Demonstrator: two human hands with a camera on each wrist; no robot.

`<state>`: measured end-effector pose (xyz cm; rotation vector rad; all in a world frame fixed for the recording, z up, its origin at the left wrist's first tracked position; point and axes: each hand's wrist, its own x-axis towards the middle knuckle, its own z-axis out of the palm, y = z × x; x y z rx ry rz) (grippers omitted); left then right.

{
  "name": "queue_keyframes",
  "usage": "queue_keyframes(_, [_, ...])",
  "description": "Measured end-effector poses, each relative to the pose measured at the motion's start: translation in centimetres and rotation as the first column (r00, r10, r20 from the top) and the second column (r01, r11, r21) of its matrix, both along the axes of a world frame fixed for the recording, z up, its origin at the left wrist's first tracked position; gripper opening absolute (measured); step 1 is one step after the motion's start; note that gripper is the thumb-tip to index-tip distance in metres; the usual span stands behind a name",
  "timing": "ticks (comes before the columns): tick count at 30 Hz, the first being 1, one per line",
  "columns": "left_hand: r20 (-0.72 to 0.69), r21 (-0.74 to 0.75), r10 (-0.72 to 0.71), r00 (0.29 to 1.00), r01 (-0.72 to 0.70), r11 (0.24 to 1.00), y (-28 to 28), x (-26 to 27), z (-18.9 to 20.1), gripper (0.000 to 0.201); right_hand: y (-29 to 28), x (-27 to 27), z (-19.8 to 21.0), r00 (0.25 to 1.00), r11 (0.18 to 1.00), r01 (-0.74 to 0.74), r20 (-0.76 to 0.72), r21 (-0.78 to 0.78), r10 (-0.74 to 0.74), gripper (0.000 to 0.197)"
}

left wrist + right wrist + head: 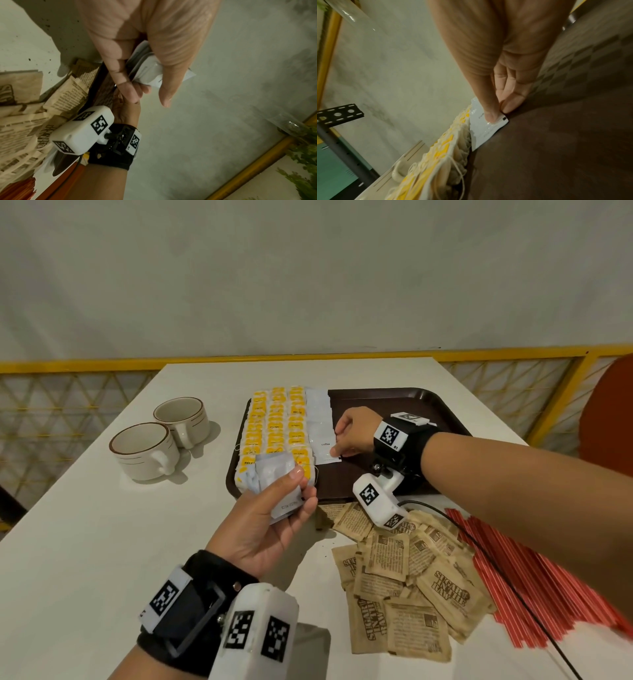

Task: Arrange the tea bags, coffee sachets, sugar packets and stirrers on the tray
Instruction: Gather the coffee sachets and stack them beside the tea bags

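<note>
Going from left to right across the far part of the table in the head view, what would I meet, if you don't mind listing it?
Two cups → yellow tea bags on the tray → white coffee sachets → right hand, pinching the nearest sachet's corner → bare tray surface.

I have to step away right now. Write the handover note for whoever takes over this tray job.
Left hand: holds a stack of white coffee sachets above the near left corner of the dark brown plastic tray.
Right hand: pinches the near end of a white coffee sachet column lying on the tray, beside the tea bags.
Done: yellow-and-white tea bags fill the tray's left side in rows.
Left: lay out the sachets in hand, then move the brown paper sugar packets and red stirrers, both on the white table, onto the tray.
</note>
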<state>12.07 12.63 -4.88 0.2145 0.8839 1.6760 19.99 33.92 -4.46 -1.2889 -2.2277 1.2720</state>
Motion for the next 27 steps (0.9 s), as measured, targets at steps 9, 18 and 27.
queue_keyframes(9, [0.006, 0.005, -0.011, 1.000, 0.011, 1.000, 0.1, -0.1, -0.2, 0.027, 0.2, -0.3, 0.3, 0.996, 0.999, -0.046, 0.073, 0.019, 0.045, 0.032])
queue_keyframes(18, [-0.020, 0.012, -0.071, 0.997, 0.072, 0.997, 0.1, -0.4, -0.8, 0.016, -1.5, 0.7, 2.2, 0.996, 0.976, -0.092, 0.015, 0.196, 0.091, 0.022])
queue_keyframes(27, [-0.143, 0.002, -0.240, 0.960, 0.243, 0.970, 0.2, -0.2, -0.4, 0.031, -7.7, 3.5, 5.5, 0.836, 0.810, -0.539, 0.030, 0.233, 0.547, 0.028])
